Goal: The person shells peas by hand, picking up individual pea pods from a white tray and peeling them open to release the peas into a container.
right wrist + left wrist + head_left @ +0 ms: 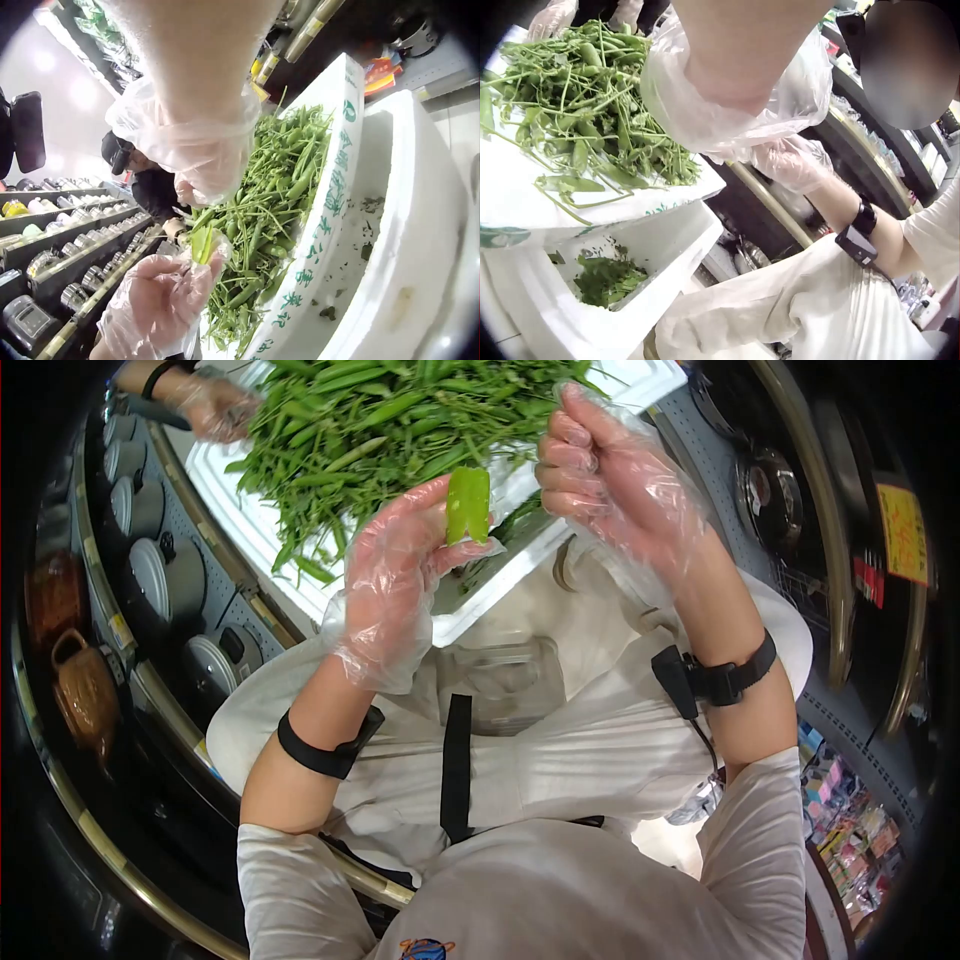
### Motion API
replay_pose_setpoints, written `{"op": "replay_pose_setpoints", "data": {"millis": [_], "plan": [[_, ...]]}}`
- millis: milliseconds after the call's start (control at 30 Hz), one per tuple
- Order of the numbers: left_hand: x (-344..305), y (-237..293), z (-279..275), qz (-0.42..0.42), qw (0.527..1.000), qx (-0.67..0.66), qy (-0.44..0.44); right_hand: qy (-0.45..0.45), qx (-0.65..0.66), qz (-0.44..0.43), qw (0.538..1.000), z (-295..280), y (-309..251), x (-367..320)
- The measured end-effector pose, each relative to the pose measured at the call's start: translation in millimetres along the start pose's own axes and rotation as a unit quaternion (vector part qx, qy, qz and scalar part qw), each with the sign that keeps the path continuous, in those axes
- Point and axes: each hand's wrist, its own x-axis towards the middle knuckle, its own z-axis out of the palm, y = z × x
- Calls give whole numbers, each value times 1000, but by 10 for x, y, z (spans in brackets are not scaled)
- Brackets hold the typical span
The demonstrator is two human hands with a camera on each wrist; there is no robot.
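A seated person wearing clear plastic gloves works over a heap of green pea pods (400, 435). One pod (468, 508), which looks split open lengthwise, is raised in front of the heap, pinched between the fingers and thumb of the left hand (388, 575). Its long axis runs away from the person's body, roughly upright in the head view. The right hand (625, 490) is level with it on the other side, apart from it across a narrow gap, so the pod lies to that hand's left; its fingers are curled in, with nothing visible in them. No object stands between the right hand and the pod. The heap rests on a white foam lid (212, 475), and below its near edge an uncovered foam box (671, 234) holds loose green leaves (609, 279). A second person's gloved hand (212, 408) is at the heap's far left edge. A clear plastic container (505, 685) is near the lap, and shelves of lidded pots (165, 575) line the left side.
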Motion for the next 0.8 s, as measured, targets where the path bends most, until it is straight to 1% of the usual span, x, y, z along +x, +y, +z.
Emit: {"op": "replay_pose_setpoints", "data": {"millis": [33,100,167,233,267,300,333,400,467,500,533,567,633,667,800], "plan": [[42,-49,33,-7,1000,10,-8,4,4,-7,1000,-51,-19,-39],[145,-168,114,-18,999,23,-21,20,16,-52,998,-156,-61,-111],[271,-285,200,-28,993,117,1,29,26,-75,996,-197,-115,-180],[353,-367,275,-44,993,109,-10,55,6,-100,993,-210,-175,-240],[394,-463,264,-8,986,164,-23,39,45,-104,993,-249,-186,-240],[441,-548,261,29,975,217,-36,39,47,-108,992,-242,-203,-254],[503,-584,222,43,940,334,-49,38,70,-112,991,-218,-219,-272],[563,-653,261,41,945,322,-49,36,95,-119,988,-208,-259,-293],[615,-653,332,38,949,308,-48,56,133,-118,982,-219,-287,-312],[640,-616,385,-21,974,223,-24,57,135,-121,982,-229,-305,-334],[659,-574,433,-80,987,137,1,59,151,-128,978,-235,-321,-354],[665,-516,476,-82,987,138,-1,61,168,-135,975,-242,-332,-374],[670,-394,518,-113,990,82,21,50,197,-131,970,-263,-373,-424],[670,-376,482,-107,990,88,-11,38,222,-126,966,-272,-385,-442],[686,-356,452,-93,994,59,-7,25,233,-122,965,-282,-392,-460]]}}
